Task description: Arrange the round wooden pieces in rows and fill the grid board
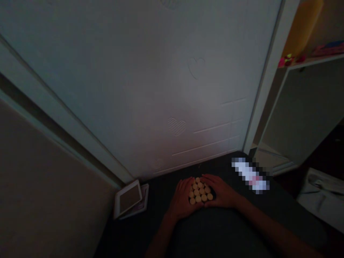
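Several round, pale wooden pieces (199,191) stand packed close together on the dark surface, their flat round tops facing up. My left hand (185,200) curves around the left side of this cluster, its fingertips at the far end and its thumb along the near edge. From the right, my right hand (221,191) cups the cluster in the same way, and the two thumbs almost meet at the front. A dark gap shows between the pieces and my right palm. The sides of the pieces are hidden, so their height is unclear.
The dark-covered surface (215,229) runs up to a white panel (134,89) with embossed hearts. White-framed flat items (130,197) lie stacked at left. A blurred-out bright object (249,175) lies at right. Beyond it are a shelf (317,62) and a pale box (322,200).
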Motion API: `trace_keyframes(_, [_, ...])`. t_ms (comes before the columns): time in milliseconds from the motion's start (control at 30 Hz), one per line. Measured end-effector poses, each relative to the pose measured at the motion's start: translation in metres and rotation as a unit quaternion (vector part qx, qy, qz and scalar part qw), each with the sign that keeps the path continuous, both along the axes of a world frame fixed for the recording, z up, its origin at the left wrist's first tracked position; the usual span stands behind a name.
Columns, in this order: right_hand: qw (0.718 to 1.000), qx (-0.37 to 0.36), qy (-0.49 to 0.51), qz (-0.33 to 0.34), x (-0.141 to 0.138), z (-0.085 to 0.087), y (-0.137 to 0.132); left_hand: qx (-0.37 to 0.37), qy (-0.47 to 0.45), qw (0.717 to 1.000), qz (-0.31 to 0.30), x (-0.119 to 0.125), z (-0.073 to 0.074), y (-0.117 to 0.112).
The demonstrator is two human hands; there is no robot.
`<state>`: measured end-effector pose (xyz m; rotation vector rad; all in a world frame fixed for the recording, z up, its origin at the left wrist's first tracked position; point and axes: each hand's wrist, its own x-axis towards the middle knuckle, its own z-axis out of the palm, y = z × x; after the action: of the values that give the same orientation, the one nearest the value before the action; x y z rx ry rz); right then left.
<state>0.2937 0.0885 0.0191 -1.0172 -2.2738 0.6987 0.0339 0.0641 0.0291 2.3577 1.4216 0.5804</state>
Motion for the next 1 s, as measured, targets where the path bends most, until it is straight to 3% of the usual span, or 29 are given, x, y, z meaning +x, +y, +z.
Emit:
trace_keyframes(267, [0.998, -0.038, 0.043, -0.008, 0.008, 0.005, -0.004, -0.002, -0.029, 1.0, 0.002, 0.0, 0.007, -0.002])
trace_keyframes(567, [0.995, -0.037, 0.034, -0.088, 0.028, -0.012, -0.023, 0.003, -0.08, 0.994, 0.073, -0.02, 0.003, -0.027])
trace_keyframes(833, [0.998, -0.004, 0.029, -0.062, 0.021, -0.01, -0.019, -0.015, -0.084, 0.994, 0.071, -0.019, 0.006, -0.03])
trace_keyframes(1000, [0.998, 0.012, 0.014, -0.054, 0.018, -0.008, -0.022, 0.016, -0.099, 0.992, 0.076, -0.019, 0.0, -0.035])
